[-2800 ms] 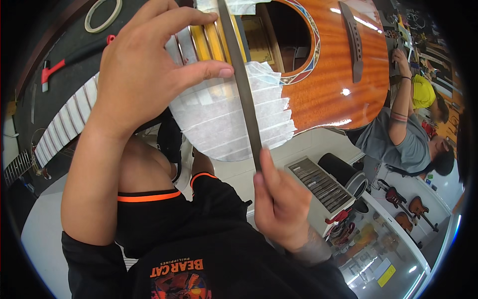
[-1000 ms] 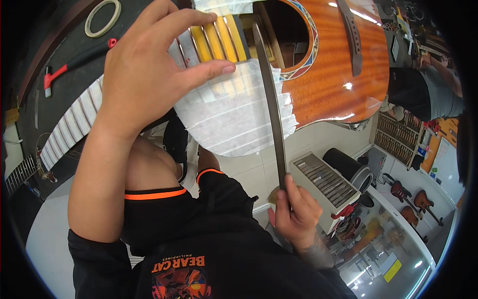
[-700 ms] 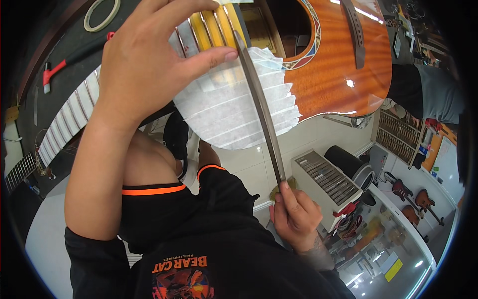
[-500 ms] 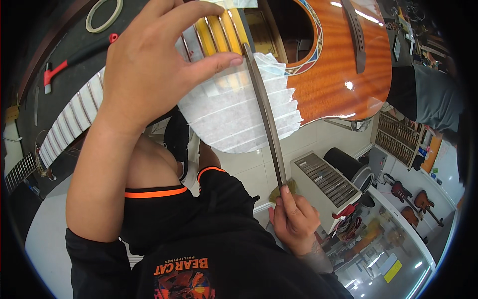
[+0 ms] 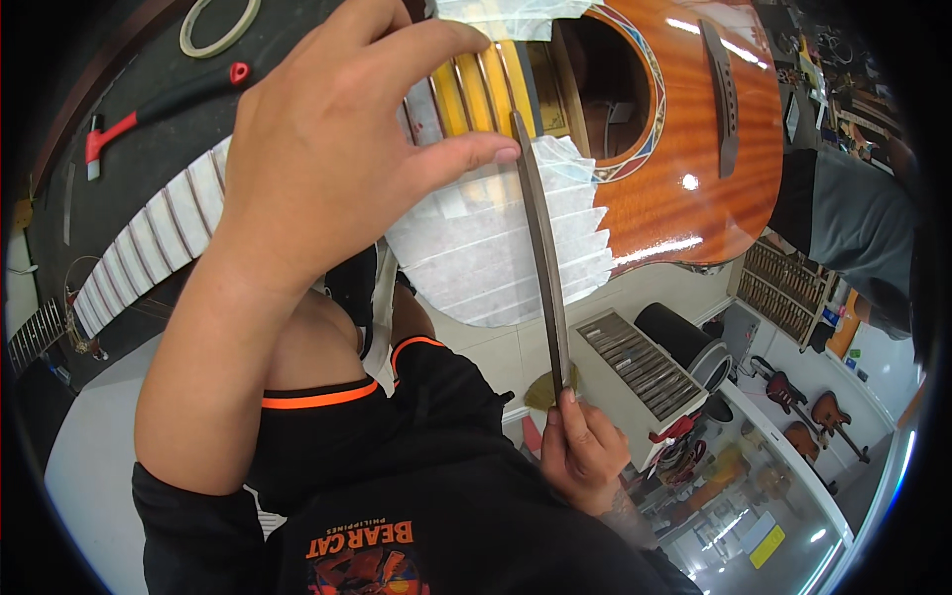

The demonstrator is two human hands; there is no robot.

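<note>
My left hand (image 5: pixel 332 139) spans the guitar's fretboard (image 5: pixel 461 94), thumb and forefinger apart, tips resting by either edge; bright frets show between yellow-covered strips. My right hand (image 5: pixel 580 446), low at right, grips one end of a long dark metal file (image 5: pixel 543 253). Its narrow tip rests at the last frets, beside my left thumb. White masking tape (image 5: pixel 496 253) covers the glossy orange-brown guitar body (image 5: pixel 734 208) around the fretboard, beside the open sound hole (image 5: pixel 605 84). A taped, fretted neck (image 5: pixel 149 238) runs leftward beneath my left arm.
On the dark bench (image 5: pixel 119 198) lie a tape roll (image 5: pixel 188 35) and a red-black hammer (image 5: pixel 149 109). Below right stand a tray of tools (image 5: pixel 635 362), a black bin (image 5: pixel 674 337) and a glass case (image 5: pixel 754 496). A co-worker (image 5: pixel 853 228) in grey is at right, near hanging guitars (image 5: pixel 783 392).
The file's tip has drawn back from beyond the fretboard to the last frets near my thumb. The view has shifted slightly. The co-worker's head and arm, visible earlier, are largely out of sight.
</note>
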